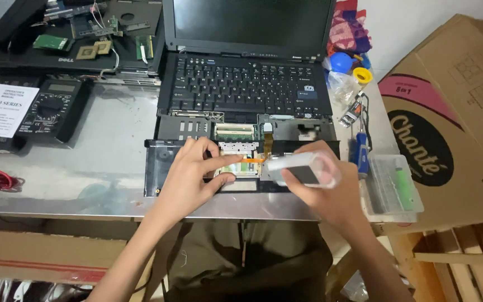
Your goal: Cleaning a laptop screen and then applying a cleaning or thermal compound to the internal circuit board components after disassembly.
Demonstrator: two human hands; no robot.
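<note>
An open black laptop [241,84] sits on the metal table, its palm rest [157,162] lifted off and laid in front, showing the inner boards. My left hand [194,173] rests on the detached palm rest, index finger stretched toward an orange ribbon cable [255,160] by the touchpad. My right hand [322,187] holds a small pale grey, translucent box-shaped object [303,168] just right of that cable, over the palm rest's right end.
A black multimeter [54,109] and a white manual [4,111] lie at left, a dismantled laptop with loose boards [93,33] behind. A blue-handled screwdriver [360,151] and a clear plastic case [392,187] sit at right, beside a cardboard box [454,112].
</note>
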